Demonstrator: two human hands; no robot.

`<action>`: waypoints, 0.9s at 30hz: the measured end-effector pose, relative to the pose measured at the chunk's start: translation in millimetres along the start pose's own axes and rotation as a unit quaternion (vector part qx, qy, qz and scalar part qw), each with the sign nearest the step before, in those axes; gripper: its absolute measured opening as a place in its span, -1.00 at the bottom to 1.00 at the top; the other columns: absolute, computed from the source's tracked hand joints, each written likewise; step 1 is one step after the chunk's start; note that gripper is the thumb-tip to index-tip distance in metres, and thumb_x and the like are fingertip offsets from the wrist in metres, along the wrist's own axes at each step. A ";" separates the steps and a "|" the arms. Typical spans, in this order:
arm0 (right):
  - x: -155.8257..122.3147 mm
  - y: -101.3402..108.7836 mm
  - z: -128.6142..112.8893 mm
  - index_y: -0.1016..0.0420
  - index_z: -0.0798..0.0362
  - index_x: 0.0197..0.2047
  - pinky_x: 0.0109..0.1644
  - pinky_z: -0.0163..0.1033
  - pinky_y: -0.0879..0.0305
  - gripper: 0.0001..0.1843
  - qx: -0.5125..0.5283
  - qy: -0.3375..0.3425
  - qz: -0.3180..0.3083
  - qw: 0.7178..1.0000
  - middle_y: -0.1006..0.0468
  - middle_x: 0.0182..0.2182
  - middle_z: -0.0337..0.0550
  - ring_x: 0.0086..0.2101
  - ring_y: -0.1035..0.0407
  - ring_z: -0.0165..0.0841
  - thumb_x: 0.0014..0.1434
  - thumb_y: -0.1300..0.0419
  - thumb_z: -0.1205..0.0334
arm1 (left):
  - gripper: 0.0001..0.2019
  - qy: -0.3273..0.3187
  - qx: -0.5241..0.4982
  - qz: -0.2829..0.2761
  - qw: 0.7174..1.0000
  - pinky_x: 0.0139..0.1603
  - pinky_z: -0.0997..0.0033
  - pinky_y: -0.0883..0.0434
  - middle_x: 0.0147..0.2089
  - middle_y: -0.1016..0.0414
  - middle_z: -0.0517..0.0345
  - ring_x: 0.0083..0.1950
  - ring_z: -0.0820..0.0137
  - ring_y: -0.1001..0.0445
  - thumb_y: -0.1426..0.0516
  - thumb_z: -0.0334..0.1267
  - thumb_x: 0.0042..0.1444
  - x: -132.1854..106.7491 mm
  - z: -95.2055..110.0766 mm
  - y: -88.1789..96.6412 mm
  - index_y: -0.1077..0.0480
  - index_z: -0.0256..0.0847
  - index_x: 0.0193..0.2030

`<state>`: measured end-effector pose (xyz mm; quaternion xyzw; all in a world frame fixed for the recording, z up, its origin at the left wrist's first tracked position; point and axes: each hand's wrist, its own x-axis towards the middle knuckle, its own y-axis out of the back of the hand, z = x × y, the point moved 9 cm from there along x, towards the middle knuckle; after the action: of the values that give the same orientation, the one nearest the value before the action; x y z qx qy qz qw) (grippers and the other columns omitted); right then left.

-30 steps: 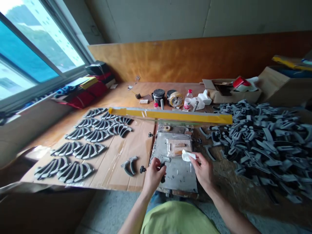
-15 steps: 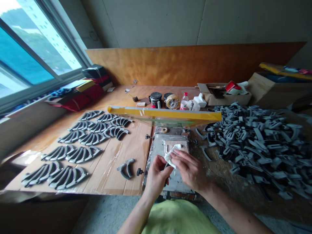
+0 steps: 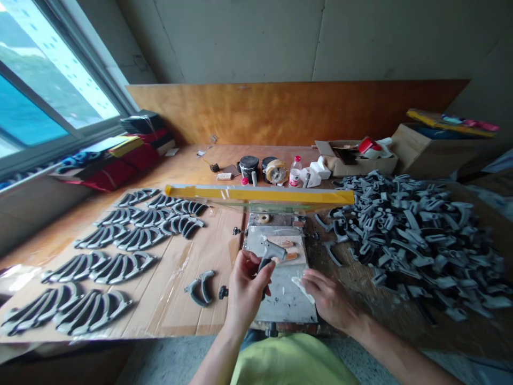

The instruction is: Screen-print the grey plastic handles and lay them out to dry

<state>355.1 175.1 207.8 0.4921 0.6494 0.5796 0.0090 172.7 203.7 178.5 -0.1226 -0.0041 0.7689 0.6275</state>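
Observation:
My left hand (image 3: 249, 286) is closed on a curved grey plastic handle (image 3: 273, 251), whose wider end points up and right. My right hand (image 3: 331, 299) pinches a crumpled white cloth (image 3: 302, 287), low over the right side of a metal plate (image 3: 286, 307). The handle and the cloth are apart. Beyond the handle, a small block with brownish-orange pads (image 3: 292, 256) lies on the plate. To the left, two similar grey handles (image 3: 199, 289) rest on cardboard (image 3: 168, 289).
Fanned rows of grey handles (image 3: 94, 313) cover the cardboard at left. A large heap of grey parts (image 3: 425, 235) lies at right. A yellow-edged frame (image 3: 260, 195) spans the plate's far end. Behind it stand black jars (image 3: 249, 167), tape (image 3: 276, 172) and a red-capped bottle (image 3: 295, 172).
My right hand has drawn the white cloth off the handle, moving right and toward me. The handle in my left hand is now uncovered. The whole view has shifted slightly.

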 end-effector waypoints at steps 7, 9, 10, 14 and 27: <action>31.3 60.1 4.6 -0.42 -0.07 0.15 0.03 -0.17 -0.47 -0.51 -0.013 -0.033 0.157 0.987 -0.61 -0.10 -0.13 -0.11 -0.51 -0.30 0.26 -0.02 0.54 | -0.58 0.009 -0.008 -0.033 0.999 -0.73 0.59 -0.26 -0.58 -0.23 0.45 -0.66 0.56 -0.21 -0.32 -0.08 -0.03 3.6 -2.9 -13.2 -0.09 -0.09 -0.35; 48.3 62.5 -13.9 -0.38 -0.07 0.20 0.08 -0.16 -0.44 -0.51 -0.030 0.018 0.158 0.987 -0.59 -0.02 -0.13 -0.03 -0.48 -0.29 0.27 -0.05 0.52 | -0.61 0.006 0.014 -0.049 0.999 -0.73 0.59 -0.26 -0.58 -0.23 0.44 -0.66 0.57 -0.20 -0.29 -0.08 0.00 1.3 -8.8 -19.6 -0.10 -0.09 -0.35; 55.4 58.6 -22.3 -0.38 -0.06 0.20 0.10 -0.15 -0.44 -0.53 -0.042 0.041 0.144 0.988 -0.57 0.01 -0.12 -0.01 -0.46 -0.28 0.28 -0.07 0.49 | -0.63 0.000 0.028 -0.053 0.998 -0.72 0.59 -0.27 -0.58 -0.23 0.43 -0.66 0.57 -0.20 -0.28 -0.09 0.02 0.3 -10.2 -21.8 -0.11 -0.10 -0.35; 68.1 34.1 -40.3 -0.46 0.05 0.12 0.10 -0.13 -0.43 -0.67 -0.097 0.099 0.066 0.988 -0.58 0.00 -0.08 -0.01 -0.44 -0.25 0.34 -0.06 0.41 | -0.68 -0.028 0.060 -0.052 0.996 -0.71 0.58 -0.28 -0.55 -0.23 0.42 -0.65 0.57 -0.22 -0.25 -0.15 0.05 -2.4 -11.0 -25.5 -0.13 -0.11 -0.35; 14.4 49.5 35.6 -0.50 -0.01 -0.01 -0.11 -0.25 -0.47 -0.61 0.014 -0.079 0.112 0.990 -0.60 -0.21 -0.14 -0.20 -0.50 -0.34 0.28 0.03 0.53 | -0.58 -0.034 -0.011 -0.005 0.999 -0.68 0.60 -0.33 -0.53 -0.31 0.43 -0.58 0.54 -0.31 -0.31 -0.10 0.01 14.5 12.5 -14.2 -0.10 -0.10 -0.28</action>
<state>399.5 203.3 241.9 0.6065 0.5955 0.5267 -0.0120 181.3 222.5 190.2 -0.1031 -0.0349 0.7696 0.6292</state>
